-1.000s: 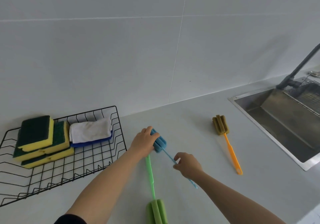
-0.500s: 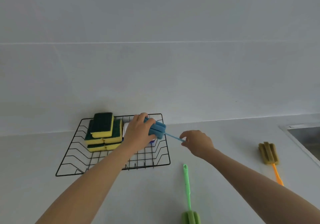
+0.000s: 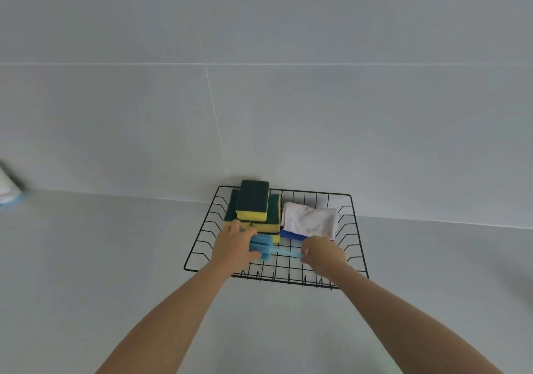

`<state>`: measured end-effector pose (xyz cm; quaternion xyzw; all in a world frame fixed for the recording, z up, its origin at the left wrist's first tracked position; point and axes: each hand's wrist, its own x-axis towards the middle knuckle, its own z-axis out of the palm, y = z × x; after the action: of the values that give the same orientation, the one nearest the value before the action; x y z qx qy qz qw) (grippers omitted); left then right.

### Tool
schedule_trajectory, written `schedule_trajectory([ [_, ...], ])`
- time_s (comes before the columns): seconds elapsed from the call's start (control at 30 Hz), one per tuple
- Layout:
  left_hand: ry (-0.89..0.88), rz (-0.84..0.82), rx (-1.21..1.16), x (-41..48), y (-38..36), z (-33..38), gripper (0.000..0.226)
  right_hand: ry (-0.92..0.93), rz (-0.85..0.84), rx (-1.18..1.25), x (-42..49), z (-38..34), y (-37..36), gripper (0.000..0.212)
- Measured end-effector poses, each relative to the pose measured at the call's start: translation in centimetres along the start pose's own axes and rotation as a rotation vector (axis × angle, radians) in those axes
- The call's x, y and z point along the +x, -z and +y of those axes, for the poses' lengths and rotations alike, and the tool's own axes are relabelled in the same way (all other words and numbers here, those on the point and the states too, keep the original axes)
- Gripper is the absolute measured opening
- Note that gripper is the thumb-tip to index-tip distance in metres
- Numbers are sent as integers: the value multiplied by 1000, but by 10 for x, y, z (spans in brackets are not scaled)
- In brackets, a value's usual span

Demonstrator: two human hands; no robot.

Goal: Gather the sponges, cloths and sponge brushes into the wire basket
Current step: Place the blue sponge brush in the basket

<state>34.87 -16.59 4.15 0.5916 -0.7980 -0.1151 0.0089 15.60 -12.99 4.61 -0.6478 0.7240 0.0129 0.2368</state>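
Blue sponge brush (image 3: 264,247) spans between left hand (image 3: 235,246) and right hand (image 3: 323,254).

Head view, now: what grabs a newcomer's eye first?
Both hands over the front of the black wire basket: the left hand grips the blue sponge brush by its head, the right hand pinches its handle. Behind them, stacked green-and-yellow sponges sit at the back left, with a white cloth beside them.

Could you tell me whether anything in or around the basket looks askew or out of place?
Nothing stands out. The sponges are stacked and the cloths folded in the basket; both hands hold the blue brush over it.
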Motion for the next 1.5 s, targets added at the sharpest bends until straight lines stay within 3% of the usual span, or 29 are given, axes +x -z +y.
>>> schedule_trajectory([
  [0.27,-26,-183,133,21,-22,-18,40,-16,-107,-60,32,-7,-31,23],
  [0.5,-11,-388,234,34,-25,-25,37,-10,-221,59,49,-5,-43,26],
  [0.9,-30,-471,367,30,-14,-21,40,75,-282,159,36,11,-33,33],
  [1.1,-85,-353,338,19,6,-6,40,75,-204,192,13,29,-12,44],
  [1.33,-186,-187,248,6,39,38,64,134,-6,168,-37,55,13,70],
  [1.5,-358,-99,233,-1,44,85,73,62,131,153,-83,87,21,78],
])
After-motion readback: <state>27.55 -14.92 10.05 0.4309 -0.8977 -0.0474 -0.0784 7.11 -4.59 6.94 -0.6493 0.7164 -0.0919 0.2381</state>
